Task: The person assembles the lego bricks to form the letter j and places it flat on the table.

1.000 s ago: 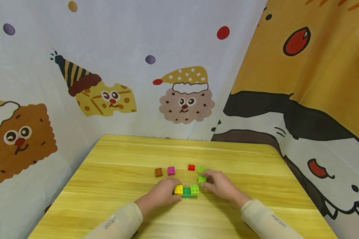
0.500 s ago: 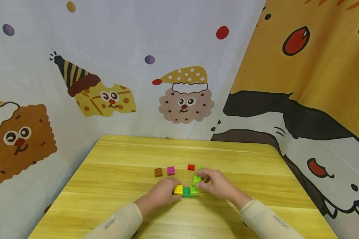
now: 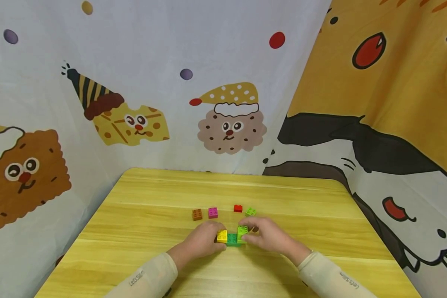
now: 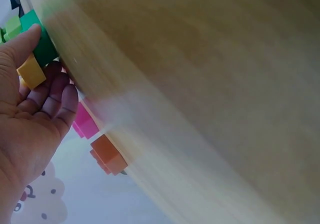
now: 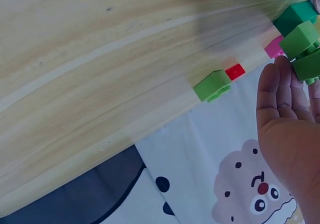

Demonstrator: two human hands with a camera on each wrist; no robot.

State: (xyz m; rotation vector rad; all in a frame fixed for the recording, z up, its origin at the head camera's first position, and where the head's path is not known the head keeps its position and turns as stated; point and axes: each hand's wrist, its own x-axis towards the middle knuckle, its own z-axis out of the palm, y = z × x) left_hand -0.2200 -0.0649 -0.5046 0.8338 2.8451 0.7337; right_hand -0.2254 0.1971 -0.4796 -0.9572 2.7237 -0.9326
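Observation:
My left hand [image 3: 205,239] grips the left end of a dark green toy brick [image 3: 231,239] on the table, thumb in front and fingers behind. A yellow brick [image 3: 222,236] sits on that left end, within the same grip. On the right end is a light green brick [image 5: 300,39]. My right hand [image 3: 265,234] pinches a second light green brick [image 3: 243,229] between thumb and fingers. In the right wrist view this second brick [image 5: 307,66] lines up over the first, right at its studs. The dark green brick's studs show between the two ends.
Behind the hands on the wooden table [image 3: 164,194] lie a brown brick [image 3: 197,214], a magenta brick [image 3: 213,212], a small red brick [image 3: 238,208] and another light green brick [image 3: 251,211]. A printed cloth [image 3: 152,62] hangs behind the table.
My right hand has picked up a light green brick and moved it left and nearer, over the light green brick on the dark green one. The left hand keeps its grip in place.

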